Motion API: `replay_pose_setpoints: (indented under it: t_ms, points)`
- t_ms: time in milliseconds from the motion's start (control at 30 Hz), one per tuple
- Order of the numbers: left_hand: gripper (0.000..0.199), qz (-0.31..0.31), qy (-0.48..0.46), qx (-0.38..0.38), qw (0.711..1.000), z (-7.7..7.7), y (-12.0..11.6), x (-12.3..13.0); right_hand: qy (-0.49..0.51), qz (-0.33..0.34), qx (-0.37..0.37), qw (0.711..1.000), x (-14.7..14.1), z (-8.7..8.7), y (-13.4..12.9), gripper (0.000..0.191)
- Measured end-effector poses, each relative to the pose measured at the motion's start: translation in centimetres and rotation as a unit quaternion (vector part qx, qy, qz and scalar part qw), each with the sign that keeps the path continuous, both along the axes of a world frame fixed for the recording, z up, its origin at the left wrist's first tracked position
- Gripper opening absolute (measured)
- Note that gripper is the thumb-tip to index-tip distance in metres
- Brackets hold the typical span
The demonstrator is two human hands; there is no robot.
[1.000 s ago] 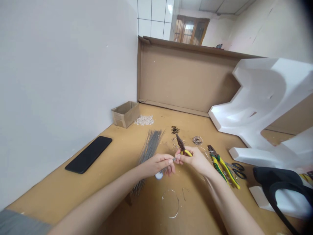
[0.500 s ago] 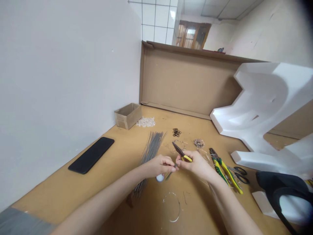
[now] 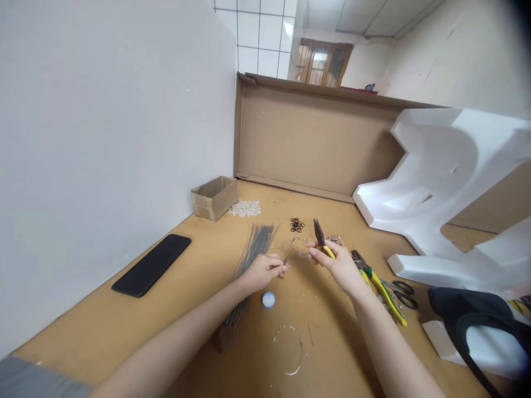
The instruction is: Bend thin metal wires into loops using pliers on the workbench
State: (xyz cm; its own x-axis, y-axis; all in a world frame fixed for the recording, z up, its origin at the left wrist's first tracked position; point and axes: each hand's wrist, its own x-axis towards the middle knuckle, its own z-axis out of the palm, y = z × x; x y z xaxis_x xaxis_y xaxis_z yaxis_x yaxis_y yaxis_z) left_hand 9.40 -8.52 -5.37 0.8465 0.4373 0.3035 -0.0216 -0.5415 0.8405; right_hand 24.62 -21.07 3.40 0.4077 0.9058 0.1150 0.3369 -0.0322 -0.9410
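My left hand [image 3: 265,271] is closed in a pinch over the lower part of a bundle of thin grey wires [image 3: 256,249] lying on the table. A small, thin grey piece [image 3: 285,261] pokes up from its fingertips; too little of it shows to name it. To the right, my right hand [image 3: 334,258] grips long-nose pliers [image 3: 319,233] with yellow handles, jaws pointing up and away. Behind that hand are a coil of thin wire [image 3: 299,247] and another small wire cluster [image 3: 335,240]. A small round white-and-blue disc [image 3: 269,299] lies below my left hand.
Green-and-yellow pliers [image 3: 384,287] and scissors [image 3: 402,293] lie at right, near white foam [image 3: 440,166]. Black rings [image 3: 297,224], clear beads [image 3: 244,208], a small cardboard box [image 3: 214,198] and a black phone-like slab [image 3: 152,264] sit farther out. A wire loop [image 3: 299,354] lies in front.
My hands, which were together, have moved apart. My right hand went up and right with the pliers, now more upright; the left moved slightly left and up, uncovering the disc.
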Motion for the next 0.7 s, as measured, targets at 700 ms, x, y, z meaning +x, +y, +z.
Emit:
replay_pose_setpoints:
  t_ms: [700]
  points:
    - [0.028,-0.180,0.089,-0.350,0.915,3.0,-1.7,-1.3,0.151,0.200,-0.072,0.965,-1.9,-2.9,0.9,0.025]
